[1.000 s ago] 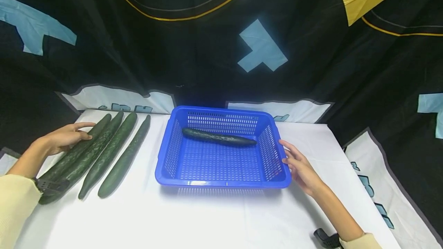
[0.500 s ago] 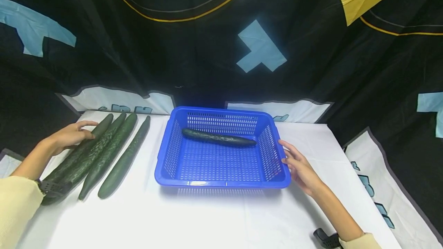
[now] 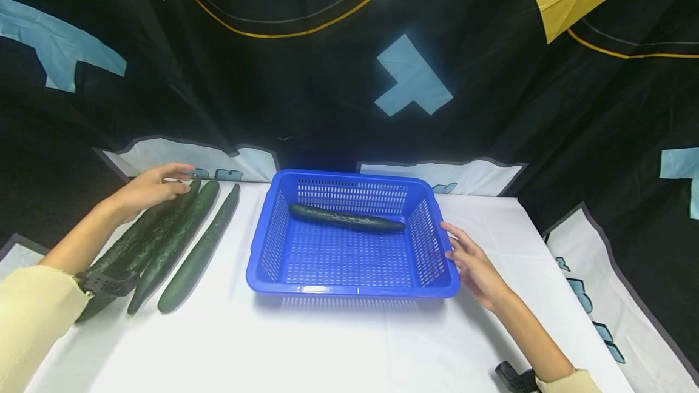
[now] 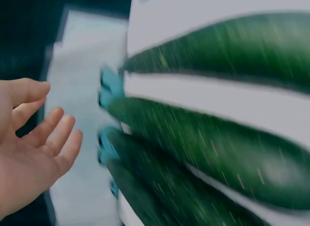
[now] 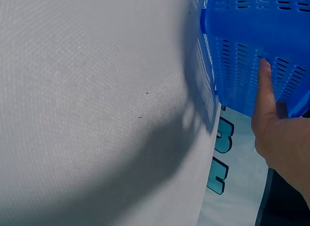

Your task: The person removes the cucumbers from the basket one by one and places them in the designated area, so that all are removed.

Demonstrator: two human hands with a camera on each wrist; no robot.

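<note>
Several long green cucumbers (image 3: pixel 199 250) lie side by side at the left of the table. My left hand (image 3: pixel 150 190) hovers over the far ends of the leftmost ones; in the left wrist view its fingers are loosely bent and hold nothing. One more cucumber (image 3: pixel 346 218) lies across the back of a blue perforated basket (image 3: pixel 357 290) in the middle. My right hand (image 3: pixel 475 265) rests its fingers against the basket's right side. In the right wrist view a straight finger (image 5: pixel 265 90) touches the outer wall; the other fingers are mostly hidden.
A white cloth (image 3: pixel 327 350) covers the table. Its back edge meets a dark curtain (image 3: pixel 306 96) with yellow and blue shapes. White printed cloth (image 3: pixel 595 296) hangs past the right edge.
My left hand has moved away from me and to the right along the cucumbers. Two left cucumbers have shifted right, closer to the third. The right hand and basket stay put.
</note>
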